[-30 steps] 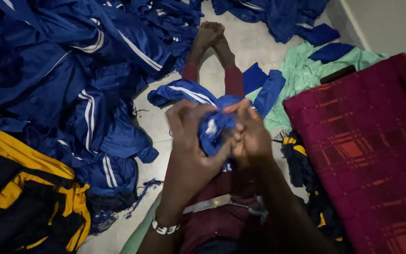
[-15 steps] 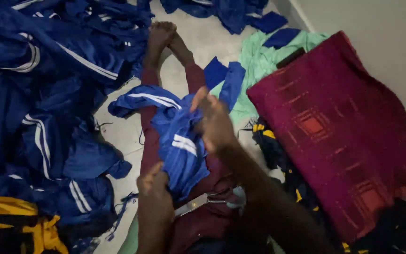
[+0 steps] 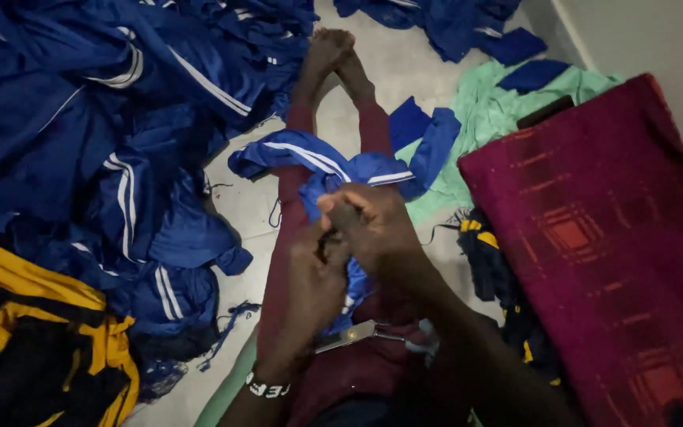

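I sit on the floor with my legs stretched out in maroon trousers. A blue garment with white stripes (image 3: pixel 310 164) lies across my knees and lap. My left hand (image 3: pixel 315 278) and my right hand (image 3: pixel 367 224) are pressed together over my lap, both pinching the blue garment's fabric between their fingers. A small pair of metal snips (image 3: pixel 355 334) rests on my lap just below my hands.
A large heap of blue striped garments (image 3: pixel 96 134) covers the floor at the left. Yellow and black garments (image 3: pixel 33 340) lie at the lower left. A maroon blanket (image 3: pixel 610 237) and light green cloth (image 3: pixel 492 119) lie at the right, near the wall.
My left hand has come up from the lap to meet my right hand. The blue garment, stretched out half a second ago, is bunched between both hands.
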